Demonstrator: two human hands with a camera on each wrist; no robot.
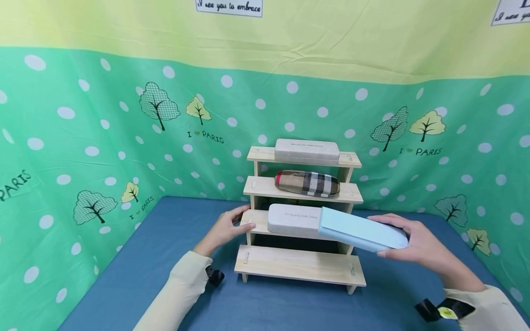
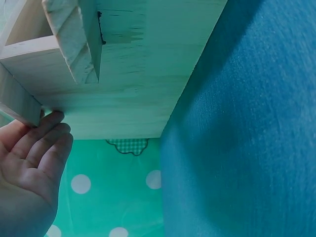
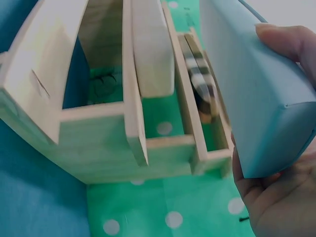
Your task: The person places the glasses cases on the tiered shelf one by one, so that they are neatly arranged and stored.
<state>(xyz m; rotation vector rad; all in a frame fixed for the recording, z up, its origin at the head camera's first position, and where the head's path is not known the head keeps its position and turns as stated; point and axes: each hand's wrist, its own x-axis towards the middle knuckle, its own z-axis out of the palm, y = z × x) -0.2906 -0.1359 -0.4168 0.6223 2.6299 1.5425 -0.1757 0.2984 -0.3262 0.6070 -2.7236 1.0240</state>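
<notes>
My right hand (image 1: 418, 243) grips one end of a light blue glasses case (image 1: 360, 227), thumb on one side and fingers on the other. The case's far end overlaps a light grey glasses case (image 1: 291, 219) that lies on the second board from the bottom of a wooden tiered stand (image 1: 298, 265). My left hand (image 1: 225, 229) holds the left end of that same board, with the thumb along its front. In the left wrist view, the fingers (image 2: 49, 140) reach around the board's end. Behind the blue case in the right wrist view, the grey case (image 3: 154, 54) lies along its board.
A plaid glasses case (image 1: 308, 184) lies on the third board, and another light grey glasses case (image 1: 306, 151) sits on the top one. The stand rests on a blue cloth surface (image 1: 136, 276). A green dotted curtain (image 1: 232, 105) hangs close behind it.
</notes>
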